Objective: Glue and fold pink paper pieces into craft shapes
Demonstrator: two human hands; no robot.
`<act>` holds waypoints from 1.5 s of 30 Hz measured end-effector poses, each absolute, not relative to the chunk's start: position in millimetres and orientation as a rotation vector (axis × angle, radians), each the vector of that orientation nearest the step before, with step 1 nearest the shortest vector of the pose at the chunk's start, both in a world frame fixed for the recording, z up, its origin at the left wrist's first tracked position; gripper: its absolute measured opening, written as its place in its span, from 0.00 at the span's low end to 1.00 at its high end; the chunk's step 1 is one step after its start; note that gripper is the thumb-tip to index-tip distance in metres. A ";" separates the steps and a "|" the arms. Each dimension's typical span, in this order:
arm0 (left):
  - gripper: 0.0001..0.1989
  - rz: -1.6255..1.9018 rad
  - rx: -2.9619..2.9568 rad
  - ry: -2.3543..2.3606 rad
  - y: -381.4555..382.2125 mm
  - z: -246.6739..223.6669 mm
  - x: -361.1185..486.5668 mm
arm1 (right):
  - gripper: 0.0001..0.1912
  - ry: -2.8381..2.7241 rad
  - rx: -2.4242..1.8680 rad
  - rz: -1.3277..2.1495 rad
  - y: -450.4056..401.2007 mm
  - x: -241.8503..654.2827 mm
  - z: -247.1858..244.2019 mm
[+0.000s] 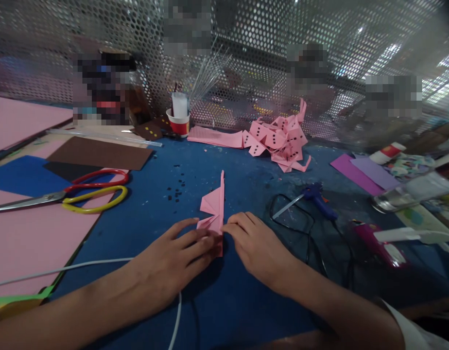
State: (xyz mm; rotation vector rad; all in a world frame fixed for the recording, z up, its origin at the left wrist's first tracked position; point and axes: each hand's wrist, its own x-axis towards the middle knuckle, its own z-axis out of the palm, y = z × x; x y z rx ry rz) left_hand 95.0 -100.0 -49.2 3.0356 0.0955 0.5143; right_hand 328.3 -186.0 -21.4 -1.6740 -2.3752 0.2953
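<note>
A folded pink paper piece (214,206) lies on the blue table, with a narrow strip rising along its right side and pointed flaps on its left. My left hand (184,253) rests over the lower part of the paper, its fingers spread and pressing it against the table. At the paper's right edge is my right hand (250,243), its fingers bent and drawn together at the fold. Whether the right fingertips pinch any paper is too small to tell. Small black paper bits (177,187) are scattered to the left of the paper.
Scissors with red and yellow handles (95,192) lie left on pink sheets (64,243). Pink folded pieces with black dots (279,138) are heaped behind. A blue glue gun (321,201) with a black cord lies right. A white cable (100,262) passes under my left arm.
</note>
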 end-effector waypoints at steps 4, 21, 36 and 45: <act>0.16 0.486 3.172 0.069 -103.8 -51.9 92.3 | 0.15 -2.387 -1.664 0.273 -184.4 328.8 -23.2; 0.18 0.508 3.083 0.105 -103.6 -50.4 94.6 | 0.13 -2.367 -1.639 0.114 -185.0 329.5 -26.0; 0.20 0.428 3.124 0.121 -108.0 -50.7 92.7 | 0.15 -2.367 -1.689 0.097 -186.5 327.7 -26.7; 0.26 0.336 3.169 0.110 -110.3 -51.8 86.1 | 0.16 -2.411 -1.725 0.123 -184.9 327.0 -21.0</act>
